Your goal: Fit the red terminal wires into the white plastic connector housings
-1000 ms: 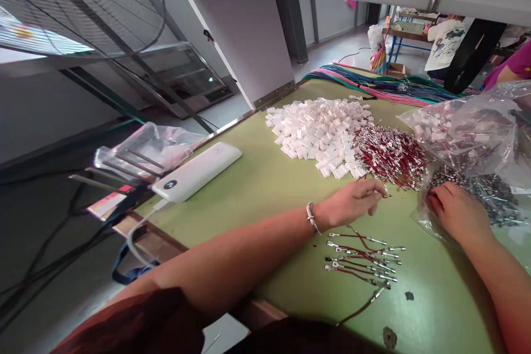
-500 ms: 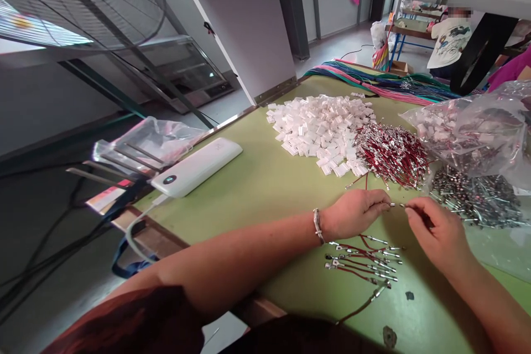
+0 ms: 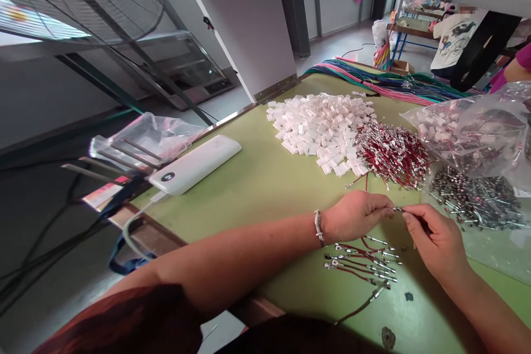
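My left hand (image 3: 357,213) and my right hand (image 3: 433,238) meet fingertip to fingertip above the green table (image 3: 265,188). Both pinch a small metal piece (image 3: 398,209) between them; the left seems to hold a short red wire whose end is hidden in the fingers. Just below the hands lie several finished red wires with metal terminals (image 3: 363,263). A heap of loose red wires (image 3: 392,154) sits behind the hands. To the right is a pile of small dark metal parts (image 3: 477,202) on clear plastic.
A mound of white plastic housings (image 3: 321,127) lies at the table's middle. A white power bank (image 3: 194,164) rests near the left edge, with a clear bag (image 3: 153,135) beside it. A filled plastic bag (image 3: 473,130) stands right. Coloured cable bundles (image 3: 373,80) cross the far edge. A person (image 3: 450,38) sits beyond.
My right hand left the pile of dark metal parts and came left to meet my left hand, which drew slightly back from the red wire heap. Both now pinch at one point.
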A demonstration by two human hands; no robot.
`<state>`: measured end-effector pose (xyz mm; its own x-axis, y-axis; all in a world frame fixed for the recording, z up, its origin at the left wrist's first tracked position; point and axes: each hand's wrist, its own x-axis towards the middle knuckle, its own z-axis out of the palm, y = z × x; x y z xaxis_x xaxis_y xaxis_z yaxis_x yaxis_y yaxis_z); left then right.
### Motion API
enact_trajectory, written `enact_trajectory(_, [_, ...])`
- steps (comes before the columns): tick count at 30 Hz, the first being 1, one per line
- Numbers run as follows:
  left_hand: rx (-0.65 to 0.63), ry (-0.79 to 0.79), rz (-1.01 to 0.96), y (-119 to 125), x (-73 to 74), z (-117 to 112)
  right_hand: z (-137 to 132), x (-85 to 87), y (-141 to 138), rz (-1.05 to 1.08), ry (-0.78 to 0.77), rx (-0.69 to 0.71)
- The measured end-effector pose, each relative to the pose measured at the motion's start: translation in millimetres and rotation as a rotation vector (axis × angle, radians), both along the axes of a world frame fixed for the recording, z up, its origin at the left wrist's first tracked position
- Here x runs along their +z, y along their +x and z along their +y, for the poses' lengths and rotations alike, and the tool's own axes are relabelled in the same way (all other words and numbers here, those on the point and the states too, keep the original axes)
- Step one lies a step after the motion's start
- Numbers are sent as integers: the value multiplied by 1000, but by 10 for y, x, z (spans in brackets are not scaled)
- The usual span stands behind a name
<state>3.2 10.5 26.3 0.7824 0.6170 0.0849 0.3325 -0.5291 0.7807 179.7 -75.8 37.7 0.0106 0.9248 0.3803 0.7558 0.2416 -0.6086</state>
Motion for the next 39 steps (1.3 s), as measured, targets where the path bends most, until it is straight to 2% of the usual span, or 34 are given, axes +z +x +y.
enact_trajectory(3, [2, 26, -8, -7, -6, 4, 6, -6, 17, -14, 8, 19])
enact_trajectory(5, [-5, 102, 13, -24, -17, -2, 2, -7, 38, -17, -6, 41])
enact_trajectory(7, [-23, 257, 63, -43, -46, -30, -15, -7, 62, -19, -75, 84])
enact_trajectory(11, [-136, 577, 189, -45, -125, -146, -67, -22, 101, -4, -288, 165])
enact_trajectory(15, [-175, 626, 197, -37, -71, -138, -70, -37, 106, 29, -355, 149])
enact_trajectory(18, [-209, 586, 74, -109, 81, 81, -48, -47, 65, -6, -340, 149])
enact_trajectory(19, [-154, 536, 46, -148, 130, 181, -44, -51, 46, -26, -337, 161])
enact_trajectory(20, [-31, 475, 58, -187, 170, 281, -44, -55, 29, -53, -343, 191])
enact_trajectory(22, [253, 362, 196, -252, 209, 442, -47, -60, 29, -119, -367, 270])
enact_trajectory(23, [336, 330, 274, -269, 208, 492, -44, -60, 59, -149, -373, 290])
enact_trajectory(25, [391, 308, 410, -266, 173, 521, -16, -53, 196, -196, -332, 230])
enact_trajectory(28, [347, 352, 536, -204, 91, 462, 91, -32, 565, -324, -226, -84])
enact_trajectory(29, [329, 361, 561, -186, 66, 440, 133, -26, 699, -423, -232, -237])
enact_trajectory(31, [301, 363, 584, -170, 32, 418, 205, -22, 924, -623, -313, -400])
enact_trajectory(34, [244, 383, 586, -215, 28, 438, 255, -36, 1079, -797, -374, -448])
enact_trajectory(39, [113, 411, 631, -351, 143, 478, 252, -76, 1044, -933, -307, -376])
